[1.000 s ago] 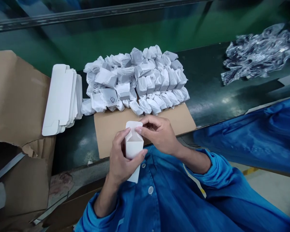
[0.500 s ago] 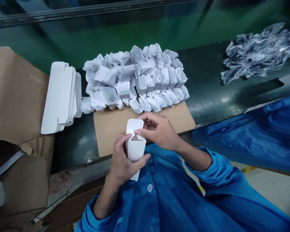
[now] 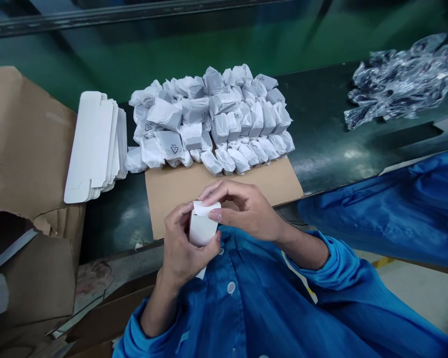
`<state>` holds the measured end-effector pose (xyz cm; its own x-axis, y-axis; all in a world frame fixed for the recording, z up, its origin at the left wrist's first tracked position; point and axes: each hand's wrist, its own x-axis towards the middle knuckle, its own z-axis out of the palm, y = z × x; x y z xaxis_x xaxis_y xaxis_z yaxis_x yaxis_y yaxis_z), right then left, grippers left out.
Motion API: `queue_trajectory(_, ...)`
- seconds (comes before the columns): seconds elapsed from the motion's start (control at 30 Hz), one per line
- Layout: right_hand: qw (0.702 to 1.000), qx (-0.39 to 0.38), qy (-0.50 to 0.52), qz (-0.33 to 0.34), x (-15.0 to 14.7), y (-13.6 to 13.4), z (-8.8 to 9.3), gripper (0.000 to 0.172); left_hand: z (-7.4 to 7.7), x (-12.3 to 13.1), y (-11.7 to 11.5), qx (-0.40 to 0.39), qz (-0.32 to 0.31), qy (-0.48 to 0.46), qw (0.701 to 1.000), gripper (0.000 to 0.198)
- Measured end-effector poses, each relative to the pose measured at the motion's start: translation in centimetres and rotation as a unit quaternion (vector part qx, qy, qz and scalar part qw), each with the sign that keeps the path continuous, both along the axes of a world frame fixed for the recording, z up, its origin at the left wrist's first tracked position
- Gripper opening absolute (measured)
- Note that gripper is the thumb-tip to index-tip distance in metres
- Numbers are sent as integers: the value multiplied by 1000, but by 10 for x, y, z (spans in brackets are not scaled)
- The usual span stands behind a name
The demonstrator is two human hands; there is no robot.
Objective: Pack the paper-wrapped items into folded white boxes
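Observation:
A small white cardboard box [image 3: 202, 230] is held upright in front of my blue jacket, near the table's front edge. My left hand [image 3: 184, 248] is wrapped round its sides, thumb in front. At its top, my right hand [image 3: 242, 206] pinches the end flap [image 3: 205, 208], which is bent over the opening. Whatever the box contains is hidden. Behind my hands lies a flat brown cardboard sheet [image 3: 179, 194]. Rows of small packages in white wrapping [image 3: 212, 119] are piled on its far part.
A stack of flat white cartons [image 3: 93, 149] lies left of the packages, beside a large torn brown carton [image 3: 26, 144]. Clear plastic bags [image 3: 403, 82] are heaped on the dark green table [image 3: 317, 119] at far right. A person's blue sleeve [image 3: 403, 209] is at right.
The box's end flap stood up and a gap showed at the top; now my right hand has bent it down over the opening. Both hands shifted slightly left.

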<state>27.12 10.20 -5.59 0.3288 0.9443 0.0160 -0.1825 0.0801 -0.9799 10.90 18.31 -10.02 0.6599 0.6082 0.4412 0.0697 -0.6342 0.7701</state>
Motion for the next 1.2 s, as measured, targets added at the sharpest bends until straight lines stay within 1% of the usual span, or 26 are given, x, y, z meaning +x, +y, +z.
queue_trajectory(0.07,1000,-18,24,-7,-3,0,1,27,2,0,-1,-2,7,10,1000,88)
queue_trajectory(0.13,997,-41,56,-14,-4,0,0,30,5,-1,-1,10,22,54,998,97)
queue_trajectory(0.17,996,-49,67,-17,-5,1,-1,29,7,-1,-1,24,30,79,996,98)
queue_trajectory(0.23,996,-50,73,-22,-6,1,-4,25,10,-1,0,66,35,118,990,94)
queue_trajectory(0.3,997,-33,53,-38,-7,2,-5,20,11,-1,1,100,17,133,986,90)
queue_trajectory(0.37,998,-15,4,-60,-9,1,-6,14,9,-1,0,123,4,140,983,89)
queue_trajectory(0.43,995,0,-53,-84,-11,0,-7,11,7,-2,-2,133,11,143,981,91)
queue_trajectory(0.5,992,12,-82,-96,-13,-2,-8,12,6,-2,-5,139,19,144,980,93)
queue_trajectory(0.67,991,19,-90,-94,-16,-3,-11,12,7,-4,-12,137,26,164,977,92)
queue_trajectory(0.8,986,50,-136,-80,-21,-6,-12,17,11,-6,-14,128,49,173,975,92)
queue_trajectory(0.83,982,65,-158,-79,-23,-7,-13,21,12,-7,-14,122,56,170,976,92)
queue_trajectory(0.9,969,96,-204,-99,-28,-9,-16,26,12,-8,-14,110,60,161,979,92)
queue_trajectory(0.93,962,108,-223,-116,-31,-9,-18,26,11,-8,-14,106,58,157,980,92)
queue_trajectory(1.0,948,132,-251,-144,-35,-9,-24,21,9,-8,-13,99,51,148,983,91)
queue_trajectory(1.1,937,150,-286,-134,-38,-6,-30,15,4,-10,-12,87,39,129,987,93)
queue_trajectory(1.2,929,152,-319,-113,-38,-5,-31,20,1,-13,-11,57,26,110,992,92)
